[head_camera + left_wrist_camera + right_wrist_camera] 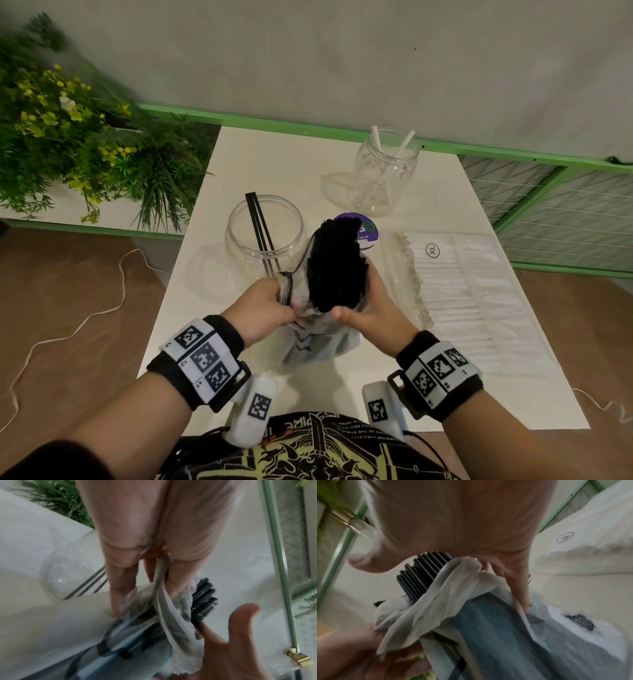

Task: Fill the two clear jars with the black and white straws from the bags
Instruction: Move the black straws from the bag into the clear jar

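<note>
The lower half of the bundle of black straws [337, 263] is hidden inside the crumpled bag [318, 342], behind both hands. The fingertips of the left hand [263, 308] are buried in the bag's folds, and those of the right hand [371, 308] are out of sight behind the bundle. A purple lid [363, 230] beyond the bundle is half covered, its print too small to read. Both wrist views are smeared with motion blur (the dark print on the bag [580, 620] cannot be made out). The near jar [68, 577] is partly blocked by fingers [120, 588], and the far jar's [385, 171] base blends into the tabletop [274, 154].
</note>
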The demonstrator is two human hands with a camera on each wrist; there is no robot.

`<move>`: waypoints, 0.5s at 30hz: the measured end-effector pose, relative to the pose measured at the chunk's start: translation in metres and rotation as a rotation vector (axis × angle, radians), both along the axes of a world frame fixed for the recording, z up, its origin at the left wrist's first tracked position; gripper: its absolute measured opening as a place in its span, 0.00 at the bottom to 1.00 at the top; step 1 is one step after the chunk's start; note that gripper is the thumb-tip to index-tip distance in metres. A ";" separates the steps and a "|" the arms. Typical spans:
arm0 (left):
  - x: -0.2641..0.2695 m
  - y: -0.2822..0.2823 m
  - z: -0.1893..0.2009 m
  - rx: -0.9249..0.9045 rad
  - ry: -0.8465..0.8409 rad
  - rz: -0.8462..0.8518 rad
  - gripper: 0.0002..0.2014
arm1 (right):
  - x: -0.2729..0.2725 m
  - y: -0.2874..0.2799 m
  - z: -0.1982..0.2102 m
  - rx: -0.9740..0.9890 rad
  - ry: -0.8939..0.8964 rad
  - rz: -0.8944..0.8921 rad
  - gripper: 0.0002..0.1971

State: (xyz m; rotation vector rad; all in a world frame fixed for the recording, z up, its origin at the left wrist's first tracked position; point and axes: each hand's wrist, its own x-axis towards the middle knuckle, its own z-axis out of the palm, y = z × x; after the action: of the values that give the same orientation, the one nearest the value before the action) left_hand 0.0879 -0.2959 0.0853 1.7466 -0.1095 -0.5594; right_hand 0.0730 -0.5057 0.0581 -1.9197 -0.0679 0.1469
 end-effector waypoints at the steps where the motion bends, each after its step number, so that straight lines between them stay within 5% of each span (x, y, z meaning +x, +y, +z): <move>1: 0.001 -0.002 0.002 -0.035 0.009 -0.016 0.10 | 0.000 0.003 -0.001 0.011 -0.041 -0.027 0.58; 6: 0.006 -0.004 0.012 -0.295 0.187 0.069 0.16 | -0.006 0.002 0.005 0.059 -0.255 -0.232 0.48; 8: 0.008 -0.002 0.009 -0.378 0.299 0.119 0.28 | -0.010 -0.004 -0.003 0.023 -0.233 -0.247 0.44; 9: 0.008 -0.003 0.007 -0.388 0.318 0.142 0.23 | -0.012 -0.006 -0.007 0.025 -0.188 -0.250 0.44; 12: 0.006 -0.003 0.001 -0.244 0.229 0.296 0.03 | -0.015 -0.013 -0.013 0.053 -0.076 -0.249 0.45; 15: 0.002 0.009 -0.006 -0.067 -0.026 0.293 0.14 | -0.015 -0.020 -0.007 0.057 -0.071 -0.254 0.41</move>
State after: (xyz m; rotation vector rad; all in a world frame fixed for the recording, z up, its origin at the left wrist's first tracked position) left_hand 0.0902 -0.2872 0.0797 1.6668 0.1076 -0.3153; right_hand 0.0582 -0.5254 0.0507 -1.8589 0.1237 -0.0928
